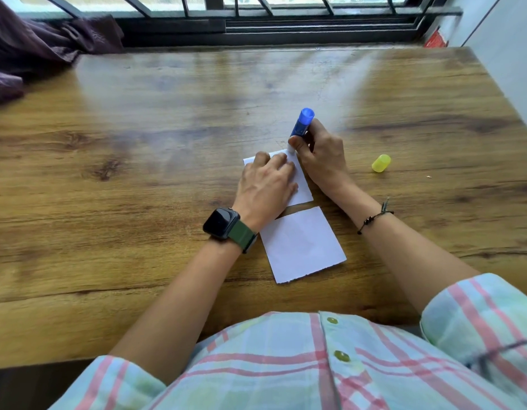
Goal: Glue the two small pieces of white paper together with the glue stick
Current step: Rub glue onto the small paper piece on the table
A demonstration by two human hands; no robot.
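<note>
On the wooden table (138, 161) by the window, two small white sheets lie end to end near the middle. The far paper (303, 187) sits at about twelve o'clock from the near paper (300, 244), with a thin strip of wood showing between them, so they are just apart. The left hand (265, 187) lies flat on the far paper, fingers spread and pressing down, covering most of its left side; it grasps nothing. A dark watch (222, 223) on a green strap is on that wrist. The right hand (321, 155) is curled around the blue glue stick (300, 125), fingers wrapped on the lower barrel, thumb toward the paper. The stick leans slightly, its blue base up and its white tip down at the far paper's top right corner; I cannot tell for sure whether the tip is touching. A thin black bracelet (374, 217) circles the right wrist. Out at three o'clock from the hands, well apart from the sheets, the yellow cap (381, 163) lies on its side on the bare wood. A dark purple cloth (34, 48) is bunched at the table's ten o'clock corner.
</note>
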